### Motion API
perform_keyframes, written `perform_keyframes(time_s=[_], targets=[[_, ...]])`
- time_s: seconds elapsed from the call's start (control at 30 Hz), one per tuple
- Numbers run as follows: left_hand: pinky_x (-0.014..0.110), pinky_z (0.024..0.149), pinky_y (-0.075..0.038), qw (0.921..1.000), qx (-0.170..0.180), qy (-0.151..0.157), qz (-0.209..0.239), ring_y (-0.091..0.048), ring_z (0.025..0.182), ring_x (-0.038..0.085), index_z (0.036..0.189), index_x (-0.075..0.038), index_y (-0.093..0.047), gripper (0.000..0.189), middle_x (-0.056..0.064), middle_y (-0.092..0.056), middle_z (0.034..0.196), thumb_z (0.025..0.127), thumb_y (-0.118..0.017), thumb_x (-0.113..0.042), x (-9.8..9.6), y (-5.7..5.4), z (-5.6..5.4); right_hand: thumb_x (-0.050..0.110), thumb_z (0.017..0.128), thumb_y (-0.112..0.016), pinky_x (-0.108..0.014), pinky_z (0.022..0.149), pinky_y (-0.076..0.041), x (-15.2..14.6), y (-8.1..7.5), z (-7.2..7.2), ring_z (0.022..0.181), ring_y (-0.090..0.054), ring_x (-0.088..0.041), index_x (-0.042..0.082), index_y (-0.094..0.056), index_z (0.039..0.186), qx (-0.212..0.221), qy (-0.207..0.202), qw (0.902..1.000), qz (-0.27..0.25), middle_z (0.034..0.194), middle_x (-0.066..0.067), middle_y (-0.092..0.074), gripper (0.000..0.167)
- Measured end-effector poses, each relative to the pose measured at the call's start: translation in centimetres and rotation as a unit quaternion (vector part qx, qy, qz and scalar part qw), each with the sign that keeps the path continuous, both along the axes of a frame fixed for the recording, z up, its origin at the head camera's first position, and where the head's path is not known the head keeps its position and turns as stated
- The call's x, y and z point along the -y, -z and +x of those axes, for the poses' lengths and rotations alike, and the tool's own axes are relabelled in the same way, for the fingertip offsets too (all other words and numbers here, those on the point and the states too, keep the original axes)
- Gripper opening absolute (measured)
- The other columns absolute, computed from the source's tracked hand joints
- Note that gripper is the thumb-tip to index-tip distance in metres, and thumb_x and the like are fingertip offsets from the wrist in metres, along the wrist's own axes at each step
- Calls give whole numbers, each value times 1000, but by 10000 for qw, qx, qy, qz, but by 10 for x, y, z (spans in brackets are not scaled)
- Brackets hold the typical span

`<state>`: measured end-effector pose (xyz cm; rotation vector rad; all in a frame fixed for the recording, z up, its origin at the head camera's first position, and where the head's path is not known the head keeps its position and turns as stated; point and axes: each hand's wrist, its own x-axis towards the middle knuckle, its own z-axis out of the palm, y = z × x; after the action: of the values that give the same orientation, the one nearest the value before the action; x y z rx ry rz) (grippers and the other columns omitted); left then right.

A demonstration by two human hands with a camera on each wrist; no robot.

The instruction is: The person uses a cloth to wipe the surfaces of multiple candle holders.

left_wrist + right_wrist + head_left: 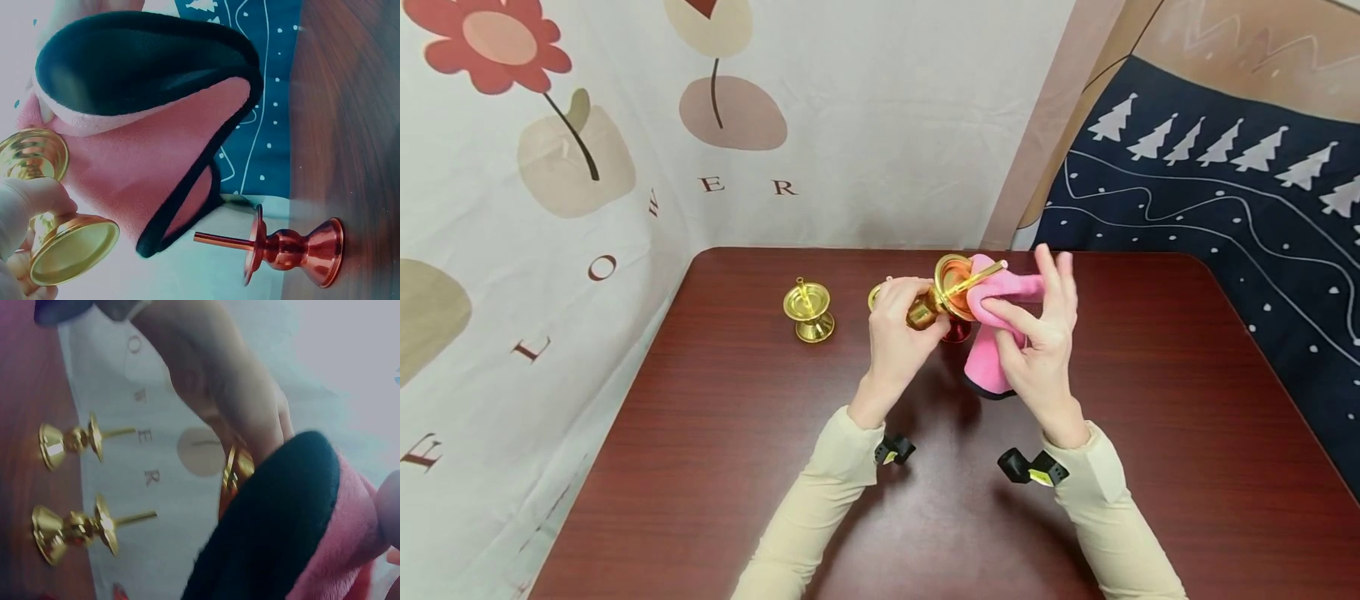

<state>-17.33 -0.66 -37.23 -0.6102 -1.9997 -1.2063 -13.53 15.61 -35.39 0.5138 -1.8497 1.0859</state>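
Note:
My left hand (898, 325) grips a gold candlestick (925, 308) by its stem, tilted above the table, its dish facing right. A thin tube rises from the middle of the dish. With thumb and forefinger my right hand (1043, 346) pinches a pink cloth (987, 362) with black edging, its other fingers raised. The cloth lies against the dish rim and hangs below it. Dark lining shows inside the cloth (147, 69) in the left wrist view. Between the hands, partly covered, a red candlestick (957, 332) stands on the table.
An upright gold candlestick (808, 310) stands to the left on the brown table (730, 400). Another gold candlestick (873, 296) is mostly hidden behind my left hand; both show in the right wrist view. A printed curtain (880, 125) hangs behind the table.

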Motion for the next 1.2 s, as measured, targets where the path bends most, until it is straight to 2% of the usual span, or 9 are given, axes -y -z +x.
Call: perform_keyframes(time_s=[0.1,0.2,0.33,0.5,0.67,0.77,0.87,1.03,1.2], targets=[[44,102,-35,9999,64,76,35,-55,98,26,93,-1,-66,29,11,-68,94,67,-76,-6,0,-1,1,-10,77,-61,-39,104,-30,-4,-2,1,119,-50,-27,1,-73,87,230,-352,9989,-198,118,-20,-61,19],[44,103,-34,9999,133,105,16,-55,98,25,94,-1,-66,29,11,-68,94,67,-76,-6,0,-2,1,-14,79,-61,-23,87,-44,-7,-5,2,100,-59,-17,-5,-69,94,512,-473,9964,-479,103,-20,-65,19],[41,104,-34,9997,198,133,-70,-55,98,25,94,-1,-66,30,11,-67,94,66,-76,-6,-1,-1,1,-11,83,-59,-18,77,-44,-11,-11,3,93,-56,-11,-7,-67,102,1065,-378,9886,-997,99,-11,-64,20],[36,97,-39,9995,256,173,-105,-55,97,24,94,-1,-66,30,10,-67,93,66,-77,-7,-3,1,2,-4,87,-56,-24,76,-40,-16,-16,6,93,-53,-15,-7,-64,110,1920,-687,9641,-1703,99,8,-62,24],[36,88,-43,9995,234,201,-26,-55,95,23,94,-2,-66,29,9,-67,92,67,-76,-10,-6,2,2,-6,81,-62,-18,73,-45,-19,-14,8,97,-51,-15,-4,-56,124,2645,-1189,9497,-1184,112,2,-54,43],[37,88,-43,9996,222,187,50,-55,94,23,92,-2,-66,29,9,-67,90,66,-77,-10,-7,3,1,-7,77,-65,-14,72,-46,-21,-14,9,97,-51,-13,-1,-55,128,2621,-1117,9578,-375,119,-8,-53,52],[37,89,-43,9993,259,229,111,-56,92,23,91,-1,-66,29,9,-67,89,66,-77,-9,-5,2,1,-9,78,-65,-11,75,-43,-23,-14,7,95,-52,-15,0,-59,124,2203,-733,9725,183,117,-15,-59,48],[37,88,-43,9988,329,365,79,-56,91,24,92,-1,-66,30,10,-67,89,65,-78,-8,-2,1,2,-9,79,-65,-10,83,-42,-24,-16,5,94,-60,-23,-4,-56,120,1732,-55,9845,258,109,-18,-65,42],[34,81,-43,9979,434,479,-7,-55,88,22,92,-2,-66,30,9,-67,89,64,-78,-8,-2,1,3,-7,78,-67,-34,89,-49,-22,-14,3,98,-62,-30,-3,-53,119,1434,388,9862,735,106,-20,-65,43]])
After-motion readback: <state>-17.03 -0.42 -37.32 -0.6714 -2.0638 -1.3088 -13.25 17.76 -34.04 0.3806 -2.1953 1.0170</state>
